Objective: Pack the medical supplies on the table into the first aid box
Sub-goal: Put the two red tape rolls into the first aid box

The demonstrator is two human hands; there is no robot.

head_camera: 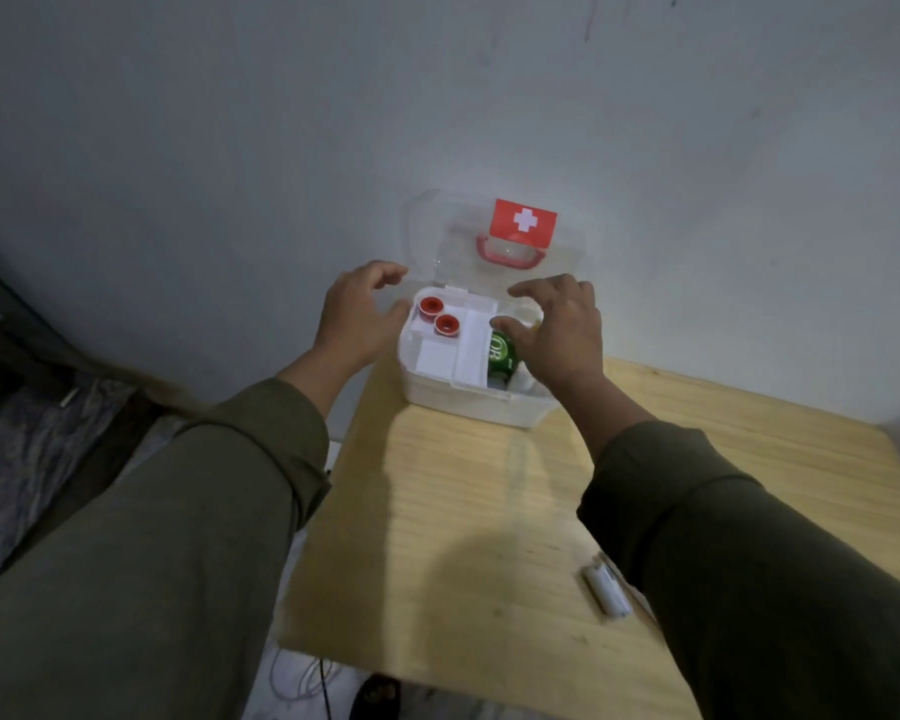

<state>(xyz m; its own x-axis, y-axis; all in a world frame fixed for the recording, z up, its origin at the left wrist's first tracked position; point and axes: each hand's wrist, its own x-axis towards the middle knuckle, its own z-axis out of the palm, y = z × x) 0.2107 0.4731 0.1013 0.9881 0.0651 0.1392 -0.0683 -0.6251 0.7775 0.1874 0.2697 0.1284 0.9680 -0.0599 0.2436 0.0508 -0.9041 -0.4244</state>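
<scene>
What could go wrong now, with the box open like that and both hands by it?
The box sits near the table's far left corner, so a push from the left hand might slide it off. The open lid could drop onto the right hand over the green item. The small white tube near the right sleeve might get left out.

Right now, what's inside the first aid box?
In the first aid box: two red-capped tape rolls at the left, white packets in the middle, a green item at the right. The right hand covers whatever else lies there.
</scene>
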